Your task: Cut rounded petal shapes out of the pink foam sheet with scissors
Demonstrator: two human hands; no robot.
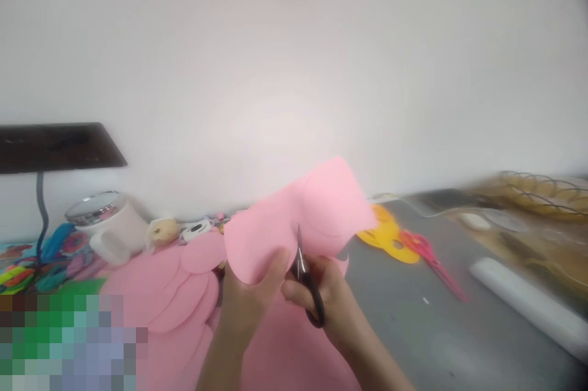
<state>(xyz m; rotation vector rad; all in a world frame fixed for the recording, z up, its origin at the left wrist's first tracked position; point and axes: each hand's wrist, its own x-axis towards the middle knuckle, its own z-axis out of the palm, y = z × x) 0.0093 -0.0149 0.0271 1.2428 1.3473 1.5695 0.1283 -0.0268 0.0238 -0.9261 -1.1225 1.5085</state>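
My left hand (pixel 252 293) grips the lower edge of a pink sheet (pixel 331 201) that is held up in front of the wall. Faint curved lines show on the sheet's right part. In my right hand (pixel 321 287) are black-handled scissors (pixel 312 296), their blades pointing up at the sheet between its two lobes. Below and left of my hands lie several overlapping rounded pink pieces (pixel 156 280). More pink material (pixel 294 348) is under my wrists.
Yellow cut-out shapes (pixel 390 238) and pink scissors (pixel 434 262) lie right on the grey surface (pixel 413 330). Further right are a white roll (pixel 528 305) and a wire basket (pixel 546 195). A white mug (pixel 119 235), colourful bundles (pixel 59 256) and a dark panel (pixel 59 146) are left.
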